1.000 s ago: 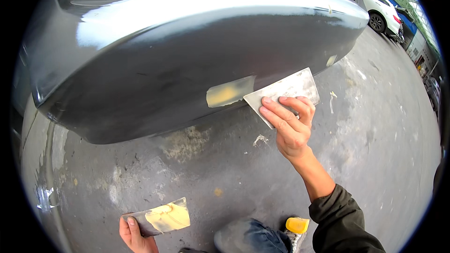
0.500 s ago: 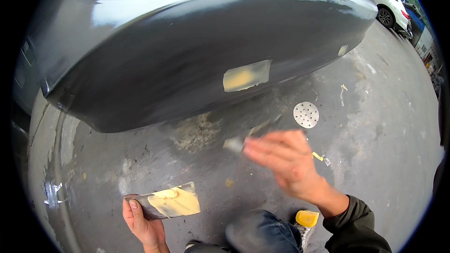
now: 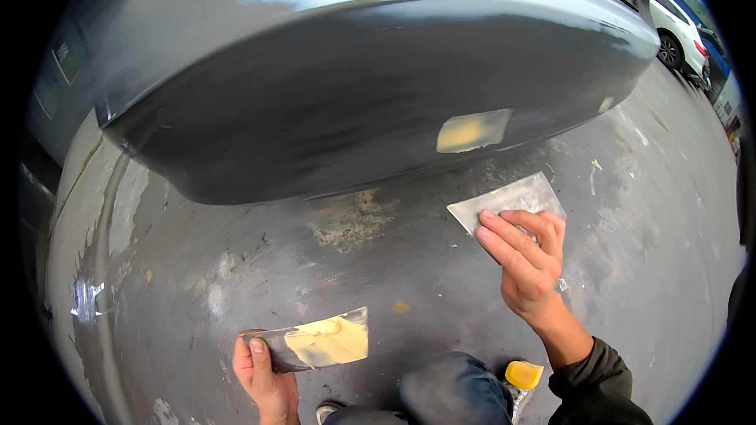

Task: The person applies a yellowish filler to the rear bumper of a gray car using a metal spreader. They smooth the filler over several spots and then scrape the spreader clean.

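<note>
My left hand [image 3: 266, 374] grips the end of a flat putty board [image 3: 279, 346], thumb on top. Pale yellow body filler [image 3: 331, 340] is spread over the board's right half. My right hand [image 3: 531, 260] holds a thin grey putty spreader [image 3: 512, 195] by its lower edge, its broad face showing and its far edge tilted up. The spreader is apart from the car panel [image 3: 315, 102], dark grey and curved. On that panel sits a pale patch [image 3: 472, 132] with a yellow middle, up and left of the spreader.
A smaller pale spot [image 3: 605, 104] marks the panel's right end. Near my knee [image 3: 445, 389] on the grey floor [image 3: 394, 267] lies a yellow object [image 3: 524, 375]. A white car [image 3: 679, 31] stands at the far right. Tape scraps [image 3: 594, 175] lie on the floor.
My right hand has moved up and right, turning the spreader so its broad face shows. The round perforated disc is now out of sight. The view has shifted slightly; the left hand still holds the board.
</note>
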`<state>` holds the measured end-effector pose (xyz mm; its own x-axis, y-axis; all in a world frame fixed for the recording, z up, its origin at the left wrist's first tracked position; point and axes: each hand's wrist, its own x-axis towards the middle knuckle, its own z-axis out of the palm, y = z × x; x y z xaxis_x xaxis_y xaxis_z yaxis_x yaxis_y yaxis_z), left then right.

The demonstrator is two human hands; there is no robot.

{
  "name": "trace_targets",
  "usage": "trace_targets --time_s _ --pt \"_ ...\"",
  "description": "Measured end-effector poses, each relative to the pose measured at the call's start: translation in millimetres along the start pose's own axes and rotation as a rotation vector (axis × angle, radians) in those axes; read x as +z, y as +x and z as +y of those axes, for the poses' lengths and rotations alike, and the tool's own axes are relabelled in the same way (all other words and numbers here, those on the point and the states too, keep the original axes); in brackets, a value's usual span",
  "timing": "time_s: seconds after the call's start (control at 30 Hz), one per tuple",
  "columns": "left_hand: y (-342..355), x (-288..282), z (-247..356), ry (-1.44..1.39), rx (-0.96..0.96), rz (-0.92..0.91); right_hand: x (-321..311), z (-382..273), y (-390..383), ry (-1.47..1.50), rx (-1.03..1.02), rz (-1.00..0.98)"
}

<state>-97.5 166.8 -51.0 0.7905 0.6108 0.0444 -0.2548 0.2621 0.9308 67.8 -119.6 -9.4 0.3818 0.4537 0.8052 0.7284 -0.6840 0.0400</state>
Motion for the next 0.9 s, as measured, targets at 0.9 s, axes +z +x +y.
trace_targets --time_s 0.9 --pt "-23 60 10 0.323 0.113 -0.163 7 -114 4 1.106 1.016 0.065"
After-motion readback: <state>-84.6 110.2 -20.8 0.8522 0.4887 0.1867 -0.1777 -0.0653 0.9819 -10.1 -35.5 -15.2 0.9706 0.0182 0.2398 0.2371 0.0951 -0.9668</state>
